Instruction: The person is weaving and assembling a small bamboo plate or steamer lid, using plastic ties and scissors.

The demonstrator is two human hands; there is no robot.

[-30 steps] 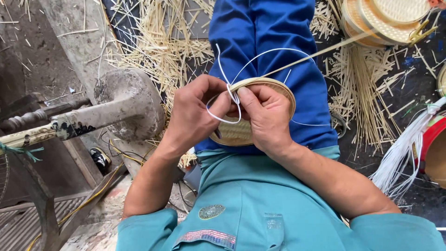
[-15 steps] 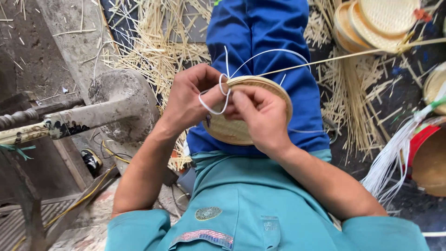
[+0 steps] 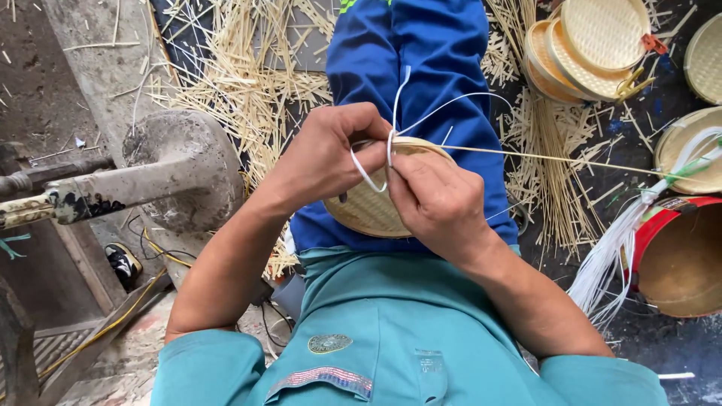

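A small round woven bamboo tray (image 3: 368, 210) rests on my lap over blue trousers. My left hand (image 3: 331, 154) grips its near rim, with a loop of white plastic strip (image 3: 365, 171) under the fingers. My right hand (image 3: 436, 199) pinches the same white strip (image 3: 391, 146) upright at the rim; its free ends curl up over the trousers. A long thin bamboo stick (image 3: 556, 158) runs from the tray's rim out to the right.
Loose bamboo splints (image 3: 233, 75) litter the floor ahead and to the right. Stacked woven trays (image 3: 594, 45) lie at top right. A red-rimmed basket (image 3: 677, 256) and a bundle of white strips (image 3: 609, 256) stand at right. A grimy metal machine (image 3: 158, 173) sits at left.
Both hands and the tray have lifted slightly toward me. The white strip's loop has been drawn smaller and tighter at the rim, its ends now standing more upright.
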